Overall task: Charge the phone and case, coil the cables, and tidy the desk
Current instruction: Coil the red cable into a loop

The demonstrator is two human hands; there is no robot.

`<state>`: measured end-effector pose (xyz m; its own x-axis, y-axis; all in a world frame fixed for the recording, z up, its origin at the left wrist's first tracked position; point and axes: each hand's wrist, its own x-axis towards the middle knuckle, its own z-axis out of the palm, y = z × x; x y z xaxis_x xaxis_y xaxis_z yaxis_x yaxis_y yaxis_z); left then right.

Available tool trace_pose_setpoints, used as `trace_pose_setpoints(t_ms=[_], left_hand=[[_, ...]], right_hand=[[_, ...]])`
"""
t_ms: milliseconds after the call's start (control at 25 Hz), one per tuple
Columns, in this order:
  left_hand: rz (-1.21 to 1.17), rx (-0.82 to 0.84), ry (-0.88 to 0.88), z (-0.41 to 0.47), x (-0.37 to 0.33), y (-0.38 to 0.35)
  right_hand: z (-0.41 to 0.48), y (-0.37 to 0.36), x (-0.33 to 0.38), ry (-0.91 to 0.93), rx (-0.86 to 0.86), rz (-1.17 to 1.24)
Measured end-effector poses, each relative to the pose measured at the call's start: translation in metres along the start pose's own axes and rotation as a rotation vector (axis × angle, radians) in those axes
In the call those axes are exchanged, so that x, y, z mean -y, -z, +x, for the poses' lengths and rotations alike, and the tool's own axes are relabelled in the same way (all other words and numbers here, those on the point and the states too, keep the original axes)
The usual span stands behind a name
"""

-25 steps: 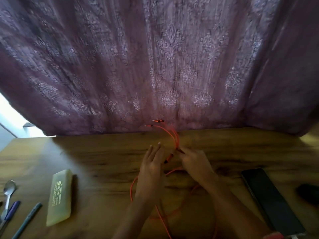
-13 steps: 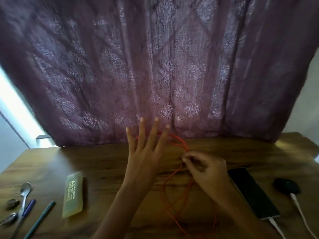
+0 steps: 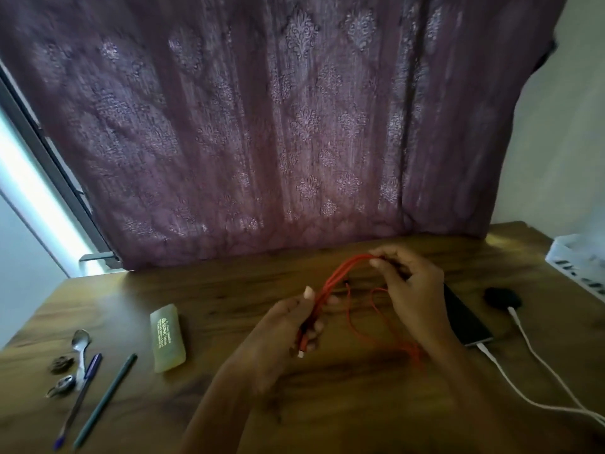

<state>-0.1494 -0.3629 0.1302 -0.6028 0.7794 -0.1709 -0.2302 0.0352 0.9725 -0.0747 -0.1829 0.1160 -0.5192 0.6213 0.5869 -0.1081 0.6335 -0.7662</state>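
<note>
gripping a folded orange cable [image 3: 330, 280] above the surface [image 3: 229, 290], left hand [image 3: 288, 326] fingers curl round its lower end, right hand [image 3: 412, 290] fingers pinch its upper bend, phone [image 3: 465, 319] just right of them.

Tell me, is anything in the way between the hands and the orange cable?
No, nothing visible is in the way. The left hand and the right hand both hold the orange cable, with its folded strands stretched between them above the desk. The loose part trails down onto the wood.
</note>
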Motion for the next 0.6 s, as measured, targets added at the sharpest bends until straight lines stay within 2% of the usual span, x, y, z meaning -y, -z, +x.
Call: trace_pose_setpoints(t_ms=[120,240,360,600], left_hand=[[-0.161,0.194,0.050,-0.018,-0.008,0.000],[-0.378,0.323,0.053,-0.031,-0.017,-0.007],[-0.600,0.290,0.001,-0.038,-0.029,-0.018],[-0.601,0.069,-0.245,-0.023,-0.038,-0.019]], right_hand=[[-0.008,-0.001,0.000,-0.065,-0.070,-0.026],[-0.020,-0.005,0.000,-0.145,-0.041,-0.161],[-0.035,-0.014,0.005,-0.182,0.142,-0.261],[-0.078,-0.039,0.006,-0.052,0.389,-0.353]])
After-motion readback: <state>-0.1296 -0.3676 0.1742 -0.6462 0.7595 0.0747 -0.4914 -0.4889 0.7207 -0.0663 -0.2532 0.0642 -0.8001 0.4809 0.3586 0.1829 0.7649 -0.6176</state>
